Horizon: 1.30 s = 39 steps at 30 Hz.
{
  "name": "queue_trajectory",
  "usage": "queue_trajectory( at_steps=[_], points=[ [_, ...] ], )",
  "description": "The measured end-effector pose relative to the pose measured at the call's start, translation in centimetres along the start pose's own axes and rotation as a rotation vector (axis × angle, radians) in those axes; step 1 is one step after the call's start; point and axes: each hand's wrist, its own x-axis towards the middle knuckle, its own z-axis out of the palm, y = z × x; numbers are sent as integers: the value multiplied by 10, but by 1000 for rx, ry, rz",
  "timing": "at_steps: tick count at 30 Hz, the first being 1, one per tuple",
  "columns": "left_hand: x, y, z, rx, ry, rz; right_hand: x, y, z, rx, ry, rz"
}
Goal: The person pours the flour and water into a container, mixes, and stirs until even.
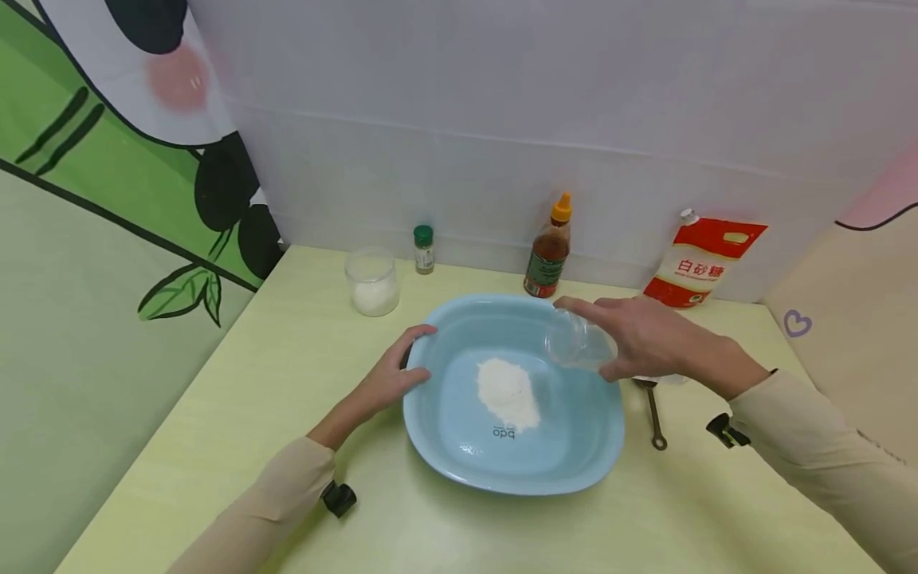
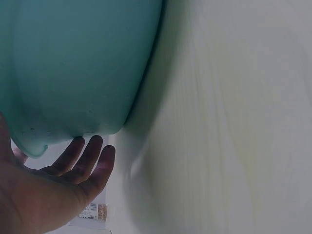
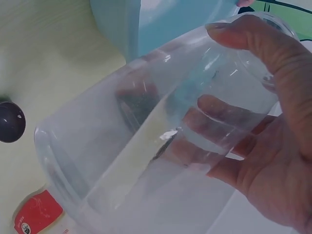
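Note:
A light blue basin sits on the table with a heap of white powder on its floor. My left hand holds the basin's left rim; in the left wrist view its fingers touch the outer wall under the rim. With my right hand I grip a clear jar, thumb on one side and fingers round the other. The jar is tilted over the basin's right side, its mouth facing left. Transparent walls make its contents hard to tell; I cannot see whether anything flows out.
Behind the basin stand a glass of white grains, a green-capped spice bottle, an orange-capped sauce bottle and a red-and-white sugar pouch. A dark spoon lies to the right. A curtain wall rises behind.

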Motion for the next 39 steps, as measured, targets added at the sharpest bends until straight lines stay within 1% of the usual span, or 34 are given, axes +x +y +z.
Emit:
queue_trajectory(
  at_steps=[3, 9, 12, 25, 33, 39],
  points=[
    [1, -2, 0, 0, 1, 7, 1, 0, -2, -5, -10, -1],
    [3, -3, 0, 7, 2, 24, 2, -2, -5, -13, -37, 22],
    [3, -4, 0, 15, 5, 30, 2, -3, -8, -18, -40, 17],
    [2, -2, 0, 12, 8, 30, 6, -5, -10, -33, -42, -8],
    [3, -4, 0, 26, 12, 36, 11, -7, -12, -44, -46, 9],
    [2, -3, -1, 18, 11, 25, 15, -9, -14, -37, -56, 14]
  ],
)
